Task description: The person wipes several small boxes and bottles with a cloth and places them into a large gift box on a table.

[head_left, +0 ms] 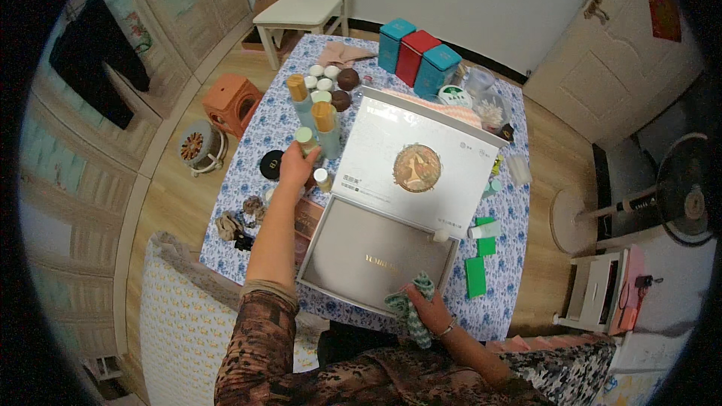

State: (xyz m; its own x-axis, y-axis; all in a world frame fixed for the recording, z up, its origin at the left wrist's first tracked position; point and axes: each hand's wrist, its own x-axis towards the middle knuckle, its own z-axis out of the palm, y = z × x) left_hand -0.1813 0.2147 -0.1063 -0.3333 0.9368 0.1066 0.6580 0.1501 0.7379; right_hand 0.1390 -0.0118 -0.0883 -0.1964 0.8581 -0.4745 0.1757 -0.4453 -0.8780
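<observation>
My left hand (299, 163) is reached out over the left side of the table, its fingers closed around a small bottle with a pale green cap (304, 136). Right behind it stand two taller blue-green bottles with wood-coloured caps (325, 114). Near the table's front edge, my right hand (430, 311) grips a crumpled green-and-white cloth (411, 302). Between my arms lies a large white gift box, its lid (383, 131) tipped back and a grey inner panel (353, 240) covering the base. A small white-capped bottle (323, 179) stands by the lid's left edge.
Blue and red tins (418, 56) line the far edge. White and brown jars (331, 83) cluster at the back left. A round black compact (271, 165) and hair ties (229, 224) lie left; green boxes (475, 277) lie right. A standing fan (624, 207) is beside the table.
</observation>
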